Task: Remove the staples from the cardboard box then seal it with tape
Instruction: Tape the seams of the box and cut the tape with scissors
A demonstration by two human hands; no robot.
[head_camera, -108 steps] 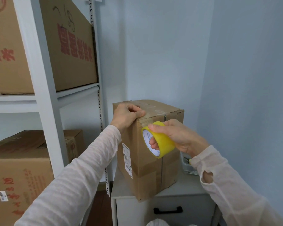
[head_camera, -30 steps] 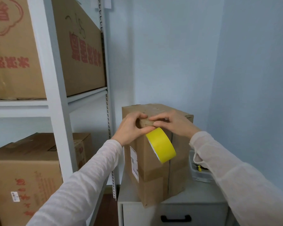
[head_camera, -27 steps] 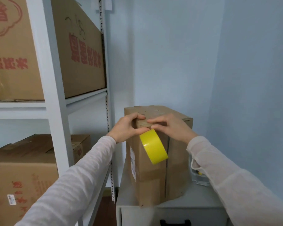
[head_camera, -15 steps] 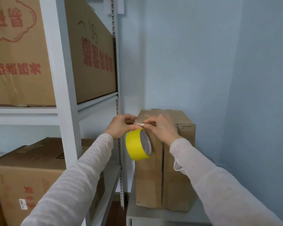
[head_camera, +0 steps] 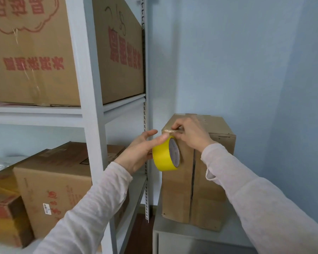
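- The room has a pale blue wall (head_camera: pixel 246 61). A white shelf rack (head_camera: pixel 84 88) on the left holds big brown boxes (head_camera: pixel 35 52).
- In the head view, the cardboard box (head_camera: pixel 206 189) stands tall on a grey cabinet (head_camera: pixel 173 233) in the corner, just beside the rack.
- The left hand (head_camera: pixel 138 153) grips the yellow tape roll (head_camera: pixel 163 158), with its thumb on top and one finger sticking out straight. The roll sits against the front of the box, near the top.
- The right hand (head_camera: pixel 191 134) has curled fingers and pinches the tape end (head_camera: pixel 170 131) onto the box's top front edge.
- The roll looks light and hard, and easy to hold by its rim. The tape is thin and sticky, so it may crinkle.
- The box looks stiff. I cannot tell how heavy it is. Its top edges are good places to hold.
- The box is closed, so what is inside is hidden. The shelf boxes look shut too.
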